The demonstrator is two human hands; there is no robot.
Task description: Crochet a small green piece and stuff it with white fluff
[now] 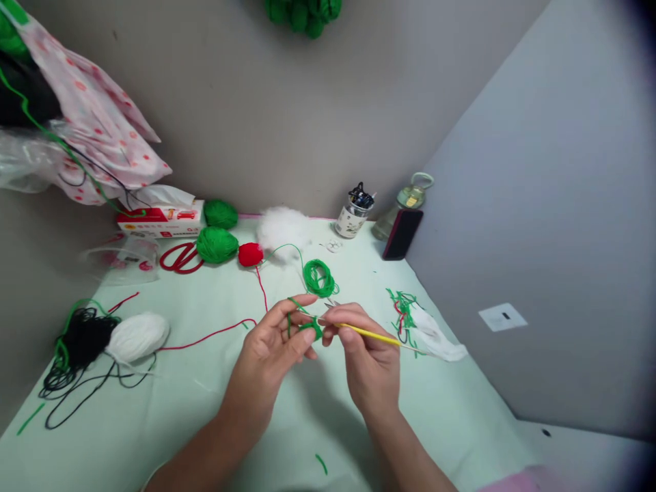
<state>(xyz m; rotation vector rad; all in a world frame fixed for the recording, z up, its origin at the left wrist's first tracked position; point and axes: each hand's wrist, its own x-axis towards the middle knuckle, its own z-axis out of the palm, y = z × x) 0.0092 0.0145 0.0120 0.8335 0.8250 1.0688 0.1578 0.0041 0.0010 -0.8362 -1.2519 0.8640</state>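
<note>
Between finger and thumb, my left hand (274,345) pinches a small green crochet piece (313,329), with green yarn looped over its raised index finger. My right hand (369,355) is closed around a yellow-handled crochet hook (372,333), whose tip meets the green piece. Just beyond my fingers lies a loose coil of green yarn (318,278), with a strand running off to the left. Near my right fingertips, a metal tip (331,304) shows on the table, mostly hidden by the hand.
Green yarn balls (218,244), a red ball (251,255), white stuffing (283,229) and red-handled scissors (180,258) line the back. White yarn (138,337) and black yarn (85,342) lie left. At right are yarn scraps (404,307), a phone (403,234) and a bottle (410,198).
</note>
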